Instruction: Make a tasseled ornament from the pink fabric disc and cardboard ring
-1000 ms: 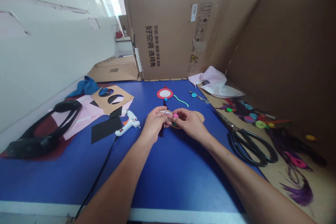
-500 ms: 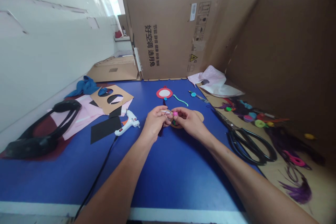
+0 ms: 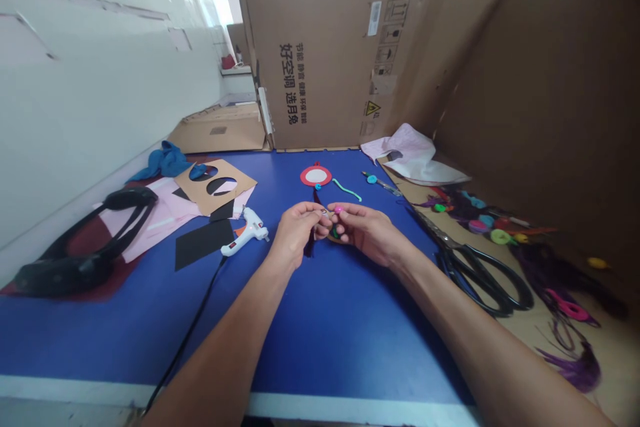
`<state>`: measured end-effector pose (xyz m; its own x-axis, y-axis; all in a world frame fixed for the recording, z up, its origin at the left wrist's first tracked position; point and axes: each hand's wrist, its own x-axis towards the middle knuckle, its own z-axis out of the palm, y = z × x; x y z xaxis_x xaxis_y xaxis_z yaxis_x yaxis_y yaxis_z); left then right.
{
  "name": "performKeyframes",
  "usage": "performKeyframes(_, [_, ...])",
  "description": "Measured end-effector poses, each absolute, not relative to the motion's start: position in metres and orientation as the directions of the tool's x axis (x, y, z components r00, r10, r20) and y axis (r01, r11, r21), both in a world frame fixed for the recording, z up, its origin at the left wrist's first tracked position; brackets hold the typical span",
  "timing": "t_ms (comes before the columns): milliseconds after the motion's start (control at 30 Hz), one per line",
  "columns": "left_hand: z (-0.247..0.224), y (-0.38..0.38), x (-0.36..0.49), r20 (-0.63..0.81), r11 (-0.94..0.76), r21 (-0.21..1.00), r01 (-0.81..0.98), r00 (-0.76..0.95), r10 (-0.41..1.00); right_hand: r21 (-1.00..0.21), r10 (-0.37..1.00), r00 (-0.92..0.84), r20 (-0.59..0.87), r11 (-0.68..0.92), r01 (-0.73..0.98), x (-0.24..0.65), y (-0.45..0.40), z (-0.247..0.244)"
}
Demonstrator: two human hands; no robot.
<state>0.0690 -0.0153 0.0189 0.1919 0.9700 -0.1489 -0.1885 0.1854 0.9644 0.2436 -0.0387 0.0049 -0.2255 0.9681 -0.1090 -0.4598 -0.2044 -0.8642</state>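
Observation:
Close together over the middle of the table, both my hands are closed. My left hand [image 3: 294, 230] pinches a thin cord [image 3: 324, 212] at its fingertips; the rest of the cord is hidden by the fingers. Between thumb and forefinger, my right hand [image 3: 370, 230] grips a small pink bead [image 3: 339, 209]. A small green piece [image 3: 335, 231] shows under the right fingers, partly covered. Beyond the hands lies a red-rimmed white disc [image 3: 315, 176] with a blue bead [image 3: 318, 187] below it. Its dark tassel [image 3: 310, 245] runs down behind my left hand.
A white glue gun [image 3: 249, 232] lies left, its black cable trailing forward. Cut cardboard [image 3: 216, 185], black sheets [image 3: 203, 245] and headphones [image 3: 85, 247] are farther left. Right are large scissors [image 3: 480, 273], beads and purple tassels [image 3: 575, 363]. A cardboard wall [image 3: 330, 60] stands behind.
My right hand has turned slightly, and its fingers now cover more of the pink bead. The tan disc edge beside that hand no longer shows. The view has shifted a little.

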Motion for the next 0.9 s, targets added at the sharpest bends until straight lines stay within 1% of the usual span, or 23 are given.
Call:
performKeyframes(133, [0.021, -0.016, 0.069, -0.172, 0.211, 0.956, -0.202, 0.191, 0.966, -0.812, 0.948, -0.282, -0.149, -0.281, -0.512, 0.247, -0.040, 0.010])
performKeyframes(233, [0.023, -0.017, 0.069, -0.193, 0.234, 0.945, -0.228, 0.187, 0.963, -0.787, 0.941, -0.296, -0.164, -0.306, -0.536, 0.249, -0.041, 0.011])
performKeyframes(367, [0.025, -0.017, 0.069, -0.210, 0.253, 0.937, -0.242, 0.190, 0.959, -0.776, 0.938, -0.304, -0.167, -0.315, -0.546, 0.249, -0.040, 0.007])
performKeyframes(600, [0.024, -0.017, 0.068, -0.210, 0.262, 0.935, -0.238, 0.223, 0.952, -0.769, 0.938, -0.273, -0.216, -0.335, -0.545, 0.249, -0.037, 0.004])
performKeyframes(700, [0.022, -0.018, 0.069, -0.207, 0.256, 0.950, -0.181, 0.250, 0.946, -0.781, 0.947, -0.242, -0.211, -0.312, -0.540, 0.247, -0.038, 0.006])
performKeyframes(800, [0.018, -0.018, 0.070, -0.180, 0.202, 0.978, -0.051, 0.282, 0.942, -0.818, 0.968, -0.172, -0.185, -0.248, -0.520, 0.244, -0.039, 0.008])
performKeyframes(900, [0.014, -0.019, 0.072, -0.028, 0.018, 0.999, 0.038, 0.278, 0.960, -0.884, 0.983, -0.092, -0.160, -0.184, -0.430, 0.245, -0.037, 0.006])
